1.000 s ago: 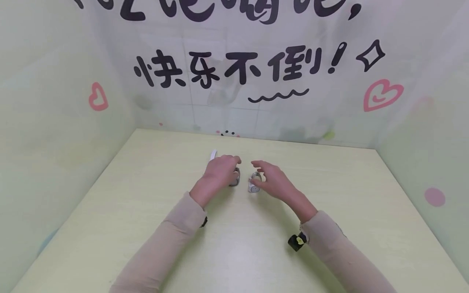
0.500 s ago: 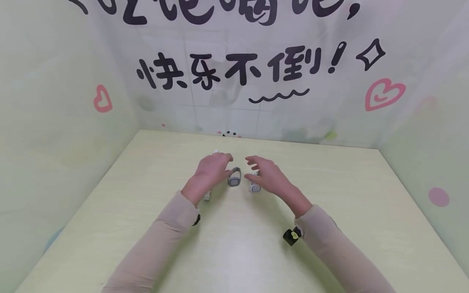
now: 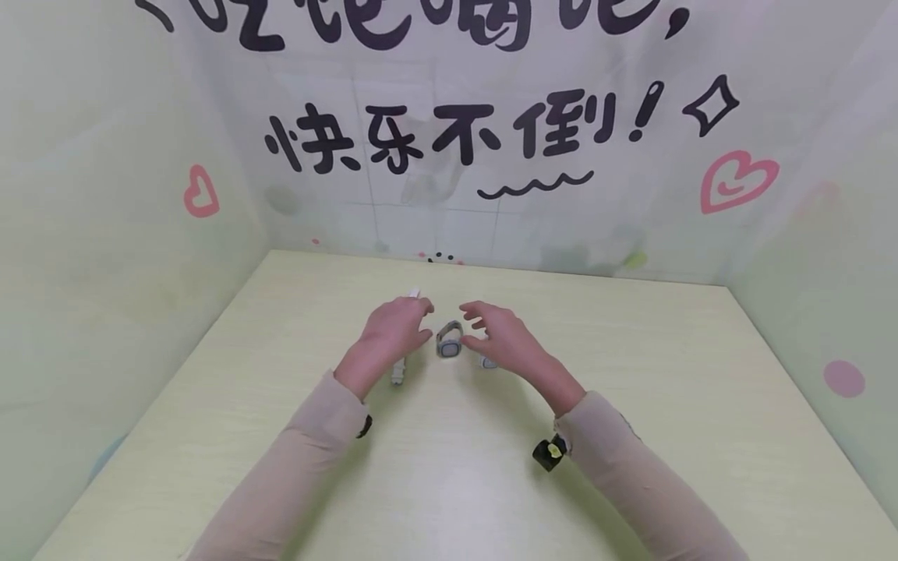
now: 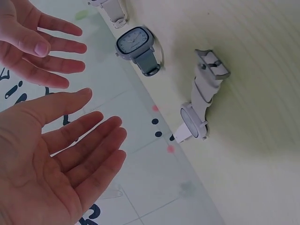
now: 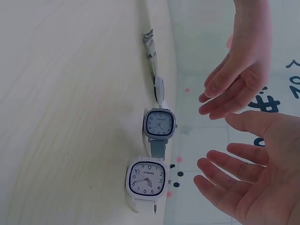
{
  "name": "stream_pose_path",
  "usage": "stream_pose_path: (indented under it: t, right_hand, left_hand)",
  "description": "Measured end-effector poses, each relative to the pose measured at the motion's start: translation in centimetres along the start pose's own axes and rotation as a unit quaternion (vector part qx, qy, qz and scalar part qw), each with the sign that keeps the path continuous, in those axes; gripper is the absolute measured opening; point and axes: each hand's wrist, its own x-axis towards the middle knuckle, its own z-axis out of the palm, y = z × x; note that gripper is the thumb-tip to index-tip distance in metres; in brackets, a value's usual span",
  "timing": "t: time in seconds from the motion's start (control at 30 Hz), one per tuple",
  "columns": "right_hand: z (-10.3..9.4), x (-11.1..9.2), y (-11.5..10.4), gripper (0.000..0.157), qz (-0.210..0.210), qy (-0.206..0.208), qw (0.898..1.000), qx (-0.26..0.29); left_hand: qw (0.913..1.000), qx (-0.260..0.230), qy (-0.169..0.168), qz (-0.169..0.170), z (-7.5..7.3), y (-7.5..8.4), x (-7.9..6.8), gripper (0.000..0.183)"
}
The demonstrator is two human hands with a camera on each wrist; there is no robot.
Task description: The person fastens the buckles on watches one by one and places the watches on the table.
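Note:
Three wristwatches stand or lie in a row near the back of the table. The grey-blue square-faced watch (image 3: pixel 450 348), strap looped behind it, sits between my hands. My left hand (image 3: pixel 388 336) hovers with relaxed, parted fingers over the watch with the pale, stretched-out strap (image 4: pixel 200 91), covering its middle in the head view. My right hand (image 3: pixel 507 341), fingers loosely bent and spread, partly hides the white square-faced watch (image 5: pixel 146 178). Both wrist views show the palms with nothing in them. The grey-blue watch's dial (image 5: pixel 160 124) faces the right wrist camera.
The pale wooden table (image 3: pixel 449 467) ends at a white cloth backdrop (image 3: pixel 435 218) with black writing and pink hearts. Cloth walls also rise at the left and right. A small black camera (image 3: pixel 549 453) hangs at the right wrist.
My left hand has come off the grey-blue watch and drawn left, over the stretched-out strap. My right hand has shifted slightly left, its thumb now overlapping the grey-blue watch's edge in the head view.

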Motion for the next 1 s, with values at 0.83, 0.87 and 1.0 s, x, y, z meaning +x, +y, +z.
stream_pose_path:
  t: [0.83,0.87,1.0]
  right_hand:
    - [1.2,2.0,-1.4,0.050,0.008,-0.022,1.000,0.007]
    - [1.3,2.0,-1.5,0.050,0.009,-0.023,1.000,0.008]
    - [1.4,2.5,-1.8,0.049,0.011,-0.027,0.999,0.018]
  left_hand:
    - [0.9956,-0.077,-0.030,-0.045,1.2,-2.0,-1.6,0.040]
    - [0.9954,-0.077,-0.031,-0.047,1.3,-2.1,-1.6,0.040]
    - [0.9956,-0.076,-0.028,-0.046,1.4,-2.3,-1.9,0.040]
